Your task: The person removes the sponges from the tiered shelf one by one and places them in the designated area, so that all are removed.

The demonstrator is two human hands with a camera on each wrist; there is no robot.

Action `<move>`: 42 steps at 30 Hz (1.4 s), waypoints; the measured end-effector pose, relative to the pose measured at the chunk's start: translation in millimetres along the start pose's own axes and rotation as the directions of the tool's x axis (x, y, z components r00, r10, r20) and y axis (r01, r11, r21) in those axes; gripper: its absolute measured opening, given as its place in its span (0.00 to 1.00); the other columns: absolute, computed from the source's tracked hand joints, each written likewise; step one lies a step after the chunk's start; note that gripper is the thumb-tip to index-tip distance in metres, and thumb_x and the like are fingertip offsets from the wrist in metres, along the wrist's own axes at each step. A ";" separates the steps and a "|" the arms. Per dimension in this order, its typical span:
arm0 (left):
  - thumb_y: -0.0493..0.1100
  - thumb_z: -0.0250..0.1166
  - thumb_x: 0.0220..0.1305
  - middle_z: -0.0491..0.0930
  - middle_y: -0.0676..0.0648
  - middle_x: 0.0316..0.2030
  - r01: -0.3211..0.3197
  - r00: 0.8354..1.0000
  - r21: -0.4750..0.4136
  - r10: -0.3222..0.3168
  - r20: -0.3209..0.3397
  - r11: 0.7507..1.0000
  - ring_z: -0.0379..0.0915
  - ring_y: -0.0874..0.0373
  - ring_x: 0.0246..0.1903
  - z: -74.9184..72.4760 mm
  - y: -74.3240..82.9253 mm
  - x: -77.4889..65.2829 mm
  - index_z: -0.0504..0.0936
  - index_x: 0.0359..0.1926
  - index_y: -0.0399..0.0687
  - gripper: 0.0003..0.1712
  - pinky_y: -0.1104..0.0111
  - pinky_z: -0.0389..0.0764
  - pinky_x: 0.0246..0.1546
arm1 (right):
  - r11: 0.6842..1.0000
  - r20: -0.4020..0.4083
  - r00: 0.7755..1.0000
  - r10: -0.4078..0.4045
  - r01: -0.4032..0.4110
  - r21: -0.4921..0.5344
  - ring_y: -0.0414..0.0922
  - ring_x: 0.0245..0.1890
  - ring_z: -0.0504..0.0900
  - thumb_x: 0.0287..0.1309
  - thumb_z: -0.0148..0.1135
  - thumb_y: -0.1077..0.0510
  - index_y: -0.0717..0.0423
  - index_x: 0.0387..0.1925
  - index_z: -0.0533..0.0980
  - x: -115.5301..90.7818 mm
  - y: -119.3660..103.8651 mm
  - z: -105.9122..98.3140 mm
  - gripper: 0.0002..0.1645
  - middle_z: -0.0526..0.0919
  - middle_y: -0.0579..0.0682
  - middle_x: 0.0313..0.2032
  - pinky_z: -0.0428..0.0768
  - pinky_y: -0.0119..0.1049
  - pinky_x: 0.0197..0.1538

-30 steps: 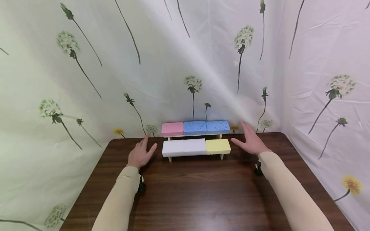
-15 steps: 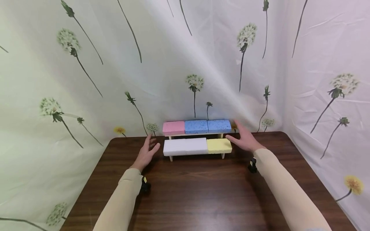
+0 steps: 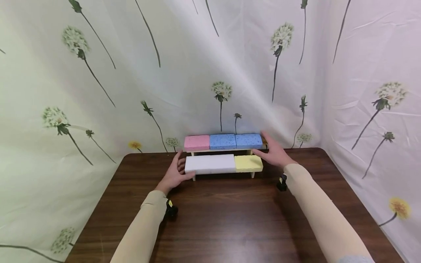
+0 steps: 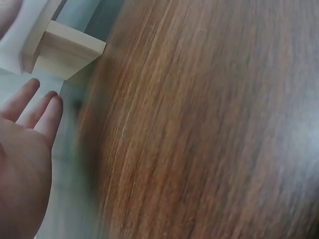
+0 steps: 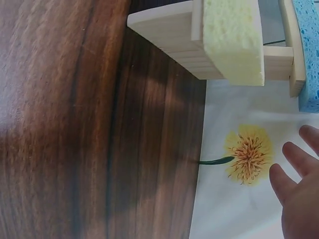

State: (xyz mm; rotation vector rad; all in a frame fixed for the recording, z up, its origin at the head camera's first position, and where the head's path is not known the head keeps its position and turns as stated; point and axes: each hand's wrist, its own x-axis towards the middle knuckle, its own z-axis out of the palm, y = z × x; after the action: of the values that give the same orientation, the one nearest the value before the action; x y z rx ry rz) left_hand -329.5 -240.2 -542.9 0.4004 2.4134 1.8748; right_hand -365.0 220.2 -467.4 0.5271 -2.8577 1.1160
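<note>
A pale wooden two-tier stand (image 5: 169, 37) carries a row of sponges on each tier. On the upper tier lie a pink sponge (image 3: 197, 143) and two blue sponges, the right one (image 3: 249, 141) at the end. The lower tier bears white sponges (image 3: 210, 163) and a yellow sponge (image 3: 248, 163). My left hand (image 3: 172, 174) is at the left end of the white sponges, thumb in front, fingers spread beyond the end. Beside the right end of the stand, my right hand (image 3: 276, 152) has its fingers extended near the blue sponge, apart from it in the right wrist view.
The stand is at the far edge of a dark brown wooden table (image 3: 223, 215). Right behind it hangs a white cloth (image 3: 184, 73) printed with dandelions, which also covers both sides. A small black device (image 3: 171, 210) is worn on each wrist.
Both hands have moved inward, the left to the right and the right to the left, closing on the stand's ends. The sponges and stand stay in place; the head view shifts slightly.
</note>
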 end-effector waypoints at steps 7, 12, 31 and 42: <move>0.37 0.82 0.56 0.63 0.33 0.76 0.042 0.999 0.003 -0.042 0.031 0.999 0.67 0.38 0.71 5.3 -3.7 2.5 0.45 0.84 0.42 0.67 0.49 0.74 0.68 | 1.000 0.004 1.000 0.006 -0.006 0.001 0.64 0.80 0.54 0.66 0.70 0.37 0.52 0.86 0.41 3.1 -4.5 -0.6 0.64 0.48 0.60 0.83 0.60 0.66 0.76; 0.34 0.81 0.57 0.65 0.32 0.75 0.072 0.997 0.007 -0.072 0.033 0.997 0.67 0.38 0.71 8.3 -2.5 2.1 0.50 0.82 0.37 0.62 0.51 0.75 0.68 | 1.000 0.005 1.000 -0.008 0.008 -0.015 0.64 0.79 0.56 0.64 0.73 0.40 0.56 0.85 0.43 4.5 -7.4 0.2 0.65 0.51 0.64 0.82 0.61 0.64 0.76; 0.31 0.76 0.63 0.67 0.30 0.72 0.072 0.997 -0.006 -0.072 0.023 0.997 0.67 0.36 0.71 8.9 -6.2 0.5 0.57 0.79 0.35 0.50 0.57 0.76 0.67 | 1.000 0.038 0.999 -0.012 0.012 -0.005 0.65 0.77 0.60 0.69 0.70 0.44 0.57 0.85 0.44 12.9 -1.6 1.7 0.60 0.51 0.65 0.82 0.63 0.64 0.75; 0.32 0.76 0.63 0.70 0.28 0.70 0.066 0.998 0.021 -0.066 0.003 0.998 0.70 0.35 0.69 10.4 -6.3 -1.0 0.58 0.78 0.34 0.49 0.55 0.77 0.66 | 0.999 0.047 0.999 -0.003 0.001 0.041 0.65 0.78 0.59 0.74 0.65 0.48 0.57 0.85 0.40 11.6 -1.5 2.3 0.57 0.47 0.64 0.83 0.62 0.64 0.75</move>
State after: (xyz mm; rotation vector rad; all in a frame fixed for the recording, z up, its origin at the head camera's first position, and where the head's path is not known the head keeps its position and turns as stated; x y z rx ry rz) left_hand -327.5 -232.1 -551.8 0.3207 2.4144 1.8216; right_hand -375.3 214.2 -466.5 0.5656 -2.8781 1.1806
